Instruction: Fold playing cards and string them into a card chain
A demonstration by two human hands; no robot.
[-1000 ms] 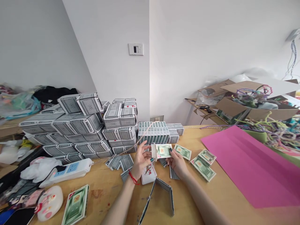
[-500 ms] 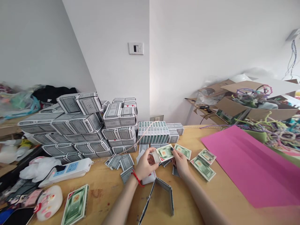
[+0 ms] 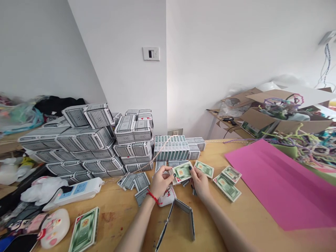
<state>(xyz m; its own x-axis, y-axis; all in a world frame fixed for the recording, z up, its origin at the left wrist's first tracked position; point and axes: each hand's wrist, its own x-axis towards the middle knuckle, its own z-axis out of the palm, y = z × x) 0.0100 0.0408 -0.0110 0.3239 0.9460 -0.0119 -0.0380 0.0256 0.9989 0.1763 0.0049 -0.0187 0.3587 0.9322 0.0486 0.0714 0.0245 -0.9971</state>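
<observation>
My left hand (image 3: 161, 182), with a red string at the wrist, pinches the left end of a green-and-white card box (image 3: 182, 173). The right end of that box is between the thumb and fingers of my right hand (image 3: 200, 180). Below my left hand a white card with a red figure (image 3: 167, 196) lies on the table. Grey patterned cards (image 3: 142, 182) are scattered to the left. A folded strip of grey card panels (image 3: 183, 206) stands near my forearms. More green boxes (image 3: 227, 187) lie to the right, and one (image 3: 84, 229) at the lower left.
Grey card bundles (image 3: 89, 138) are stacked at the back left, beside a row of green-edged boxes (image 3: 172, 148). A white power strip (image 3: 80, 190) lies at left. Pink paper (image 3: 280, 185) covers the right side, with a carton (image 3: 288, 124) of yarn behind.
My left thumb and fingers have closed onto the box's left end. The box has shifted slightly left, and more of the white card below shows.
</observation>
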